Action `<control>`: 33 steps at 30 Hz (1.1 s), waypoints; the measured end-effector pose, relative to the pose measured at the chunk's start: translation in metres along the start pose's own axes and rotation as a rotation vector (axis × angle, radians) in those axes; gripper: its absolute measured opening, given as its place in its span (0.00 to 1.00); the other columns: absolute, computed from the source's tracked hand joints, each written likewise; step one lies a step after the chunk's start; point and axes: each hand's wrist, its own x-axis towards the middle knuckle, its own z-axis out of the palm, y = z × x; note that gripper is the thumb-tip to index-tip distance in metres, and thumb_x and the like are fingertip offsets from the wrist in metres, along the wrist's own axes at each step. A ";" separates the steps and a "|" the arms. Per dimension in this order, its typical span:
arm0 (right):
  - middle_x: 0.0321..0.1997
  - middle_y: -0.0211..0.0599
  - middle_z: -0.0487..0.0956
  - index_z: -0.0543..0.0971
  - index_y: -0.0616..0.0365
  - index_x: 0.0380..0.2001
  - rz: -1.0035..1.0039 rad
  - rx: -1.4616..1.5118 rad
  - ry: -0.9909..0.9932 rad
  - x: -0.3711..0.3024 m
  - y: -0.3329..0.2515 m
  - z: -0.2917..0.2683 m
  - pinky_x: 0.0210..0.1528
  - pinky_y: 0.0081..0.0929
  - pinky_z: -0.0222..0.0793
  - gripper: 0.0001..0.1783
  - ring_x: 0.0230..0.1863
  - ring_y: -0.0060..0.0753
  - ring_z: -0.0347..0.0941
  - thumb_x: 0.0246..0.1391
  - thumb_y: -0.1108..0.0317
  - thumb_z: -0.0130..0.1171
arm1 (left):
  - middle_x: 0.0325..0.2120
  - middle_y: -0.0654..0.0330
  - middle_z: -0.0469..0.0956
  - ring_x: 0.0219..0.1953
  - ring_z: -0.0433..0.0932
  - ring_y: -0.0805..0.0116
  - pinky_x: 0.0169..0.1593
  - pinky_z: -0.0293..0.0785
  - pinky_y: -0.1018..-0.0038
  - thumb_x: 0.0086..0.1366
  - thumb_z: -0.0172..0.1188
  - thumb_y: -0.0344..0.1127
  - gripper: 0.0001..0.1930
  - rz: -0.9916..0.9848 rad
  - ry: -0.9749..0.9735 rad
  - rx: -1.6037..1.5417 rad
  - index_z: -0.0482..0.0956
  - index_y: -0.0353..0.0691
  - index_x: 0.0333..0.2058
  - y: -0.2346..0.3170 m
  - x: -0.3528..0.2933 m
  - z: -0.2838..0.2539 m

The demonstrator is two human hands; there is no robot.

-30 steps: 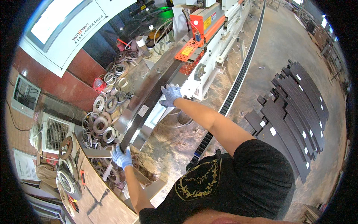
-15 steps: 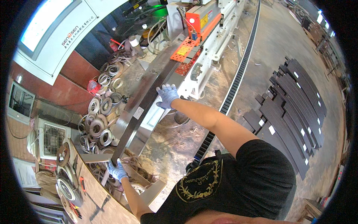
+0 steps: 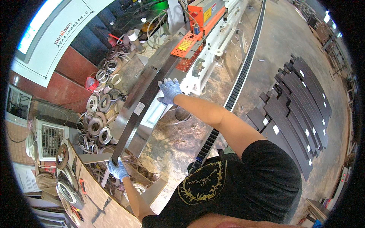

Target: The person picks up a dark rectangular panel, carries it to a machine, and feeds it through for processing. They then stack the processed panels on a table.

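A long, narrow dark board (image 3: 131,121) with a white label (image 3: 139,108) runs along the metal bed (image 3: 150,81) of a machine, its far end reaching the orange perforated guard (image 3: 186,45). My left hand (image 3: 118,169), in a blue-and-white glove, holds the board's near end, its fingers partly hidden there. Farther up, my right hand (image 3: 170,91), gloved alike, lies with fingers spread against the board's right side and top.
Rolls of edging strip (image 3: 95,125) are heaped left of the bed. A wooden bench (image 3: 93,190) stands at lower left. Right of the machine runs a black roller track (image 3: 239,85); beyond it, stacked dark boards (image 3: 296,110) bear white labels.
The whole view has shifted slightly. Both hands keep their places on the board, and the board shows no clear movement against the machine.
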 end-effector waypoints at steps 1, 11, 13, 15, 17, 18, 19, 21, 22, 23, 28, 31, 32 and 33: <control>0.66 0.52 0.56 0.53 0.53 0.66 -0.002 0.003 -0.011 0.000 -0.001 -0.003 0.67 0.56 0.36 0.48 0.69 0.53 0.48 0.46 0.42 0.57 | 0.57 0.50 0.65 0.56 0.67 0.53 0.58 0.65 0.63 0.52 0.68 0.46 0.30 -0.004 -0.001 -0.010 0.74 0.41 0.52 0.001 -0.001 0.000; 0.67 0.52 0.55 0.54 0.53 0.66 0.007 -0.005 -0.003 0.001 0.003 -0.004 0.68 0.54 0.36 0.49 0.69 0.52 0.47 0.46 0.40 0.57 | 0.56 0.50 0.67 0.56 0.67 0.54 0.58 0.65 0.64 0.51 0.69 0.44 0.29 0.010 0.015 -0.018 0.75 0.38 0.51 0.006 0.000 0.003; 0.67 0.51 0.55 0.53 0.53 0.66 0.012 -0.032 -0.007 0.001 0.003 -0.005 0.68 0.52 0.36 0.50 0.70 0.51 0.46 0.46 0.38 0.56 | 0.56 0.50 0.67 0.56 0.67 0.54 0.58 0.65 0.64 0.51 0.69 0.45 0.29 0.015 0.015 -0.016 0.75 0.38 0.50 0.004 0.001 0.005; 0.67 0.51 0.55 0.53 0.54 0.66 0.014 -0.033 -0.011 0.002 0.003 -0.006 0.68 0.53 0.36 0.50 0.70 0.51 0.46 0.46 0.38 0.56 | 0.56 0.50 0.67 0.56 0.67 0.53 0.58 0.64 0.63 0.52 0.68 0.45 0.29 0.008 0.011 -0.034 0.75 0.38 0.50 0.004 0.001 0.006; 0.67 0.52 0.55 0.53 0.54 0.66 0.012 -0.034 -0.014 0.002 0.004 -0.007 0.68 0.53 0.36 0.50 0.70 0.51 0.46 0.46 0.38 0.56 | 0.56 0.49 0.67 0.56 0.67 0.53 0.59 0.64 0.63 0.51 0.68 0.45 0.28 0.007 0.015 -0.062 0.76 0.39 0.50 0.001 0.002 0.009; 0.67 0.52 0.55 0.53 0.54 0.66 0.012 -0.036 -0.015 0.002 0.004 -0.007 0.68 0.53 0.36 0.50 0.70 0.51 0.46 0.46 0.38 0.55 | 0.56 0.49 0.67 0.56 0.67 0.52 0.59 0.64 0.63 0.51 0.68 0.45 0.28 0.006 0.016 -0.078 0.76 0.39 0.50 0.000 0.002 0.011; 0.67 0.52 0.55 0.53 0.54 0.66 0.010 -0.038 -0.016 0.002 0.005 -0.007 0.68 0.53 0.36 0.50 0.70 0.51 0.46 0.46 0.38 0.55 | 0.56 0.49 0.67 0.56 0.67 0.52 0.59 0.64 0.63 0.51 0.69 0.46 0.28 -0.002 0.013 -0.077 0.76 0.39 0.50 0.000 0.002 0.012; 0.67 0.52 0.55 0.53 0.54 0.66 0.011 -0.022 -0.009 0.004 0.006 -0.005 0.68 0.54 0.36 0.49 0.69 0.52 0.47 0.46 0.40 0.57 | 0.56 0.49 0.67 0.55 0.67 0.52 0.59 0.64 0.63 0.51 0.69 0.46 0.28 -0.016 0.008 -0.074 0.76 0.40 0.50 0.000 0.003 0.013; 0.67 0.52 0.55 0.53 0.54 0.66 0.012 -0.014 -0.005 0.005 0.008 -0.004 0.68 0.55 0.36 0.49 0.69 0.53 0.47 0.46 0.40 0.57 | 0.56 0.49 0.67 0.55 0.67 0.52 0.59 0.64 0.63 0.51 0.69 0.46 0.28 -0.025 0.007 -0.073 0.76 0.40 0.50 0.001 0.003 0.014; 0.67 0.52 0.55 0.53 0.54 0.66 0.014 -0.013 -0.003 0.006 0.009 -0.003 0.68 0.55 0.36 0.49 0.69 0.53 0.47 0.46 0.40 0.57 | 0.56 0.49 0.67 0.55 0.68 0.52 0.59 0.64 0.63 0.51 0.69 0.46 0.28 -0.033 0.006 -0.073 0.76 0.40 0.50 0.003 0.003 0.015; 0.67 0.52 0.55 0.53 0.53 0.66 0.020 -0.021 -0.010 0.008 0.010 -0.006 0.68 0.56 0.36 0.50 0.69 0.53 0.47 0.46 0.40 0.57 | 0.57 0.49 0.67 0.56 0.67 0.52 0.59 0.63 0.63 0.51 0.69 0.46 0.29 -0.019 0.011 -0.079 0.76 0.40 0.50 -0.002 0.005 0.021; 0.67 0.52 0.55 0.53 0.53 0.66 0.016 -0.030 -0.006 0.009 0.012 -0.007 0.67 0.55 0.36 0.50 0.69 0.52 0.47 0.46 0.39 0.57 | 0.56 0.48 0.67 0.56 0.67 0.52 0.60 0.63 0.63 0.51 0.68 0.47 0.29 0.005 0.020 -0.054 0.76 0.39 0.50 0.000 0.005 0.021; 0.68 0.51 0.54 0.52 0.53 0.66 0.020 -0.041 -0.019 0.008 0.012 -0.008 0.68 0.54 0.36 0.50 0.70 0.51 0.47 0.46 0.39 0.55 | 0.56 0.48 0.67 0.56 0.67 0.52 0.60 0.63 0.62 0.51 0.68 0.47 0.29 0.009 0.026 -0.033 0.76 0.38 0.50 0.002 0.004 0.020; 0.68 0.51 0.54 0.52 0.53 0.66 0.025 -0.050 -0.035 0.008 0.012 -0.011 0.69 0.52 0.36 0.49 0.70 0.51 0.46 0.47 0.38 0.54 | 0.56 0.48 0.67 0.56 0.67 0.52 0.60 0.63 0.62 0.51 0.68 0.47 0.29 0.013 0.030 -0.010 0.76 0.38 0.50 0.006 0.003 0.018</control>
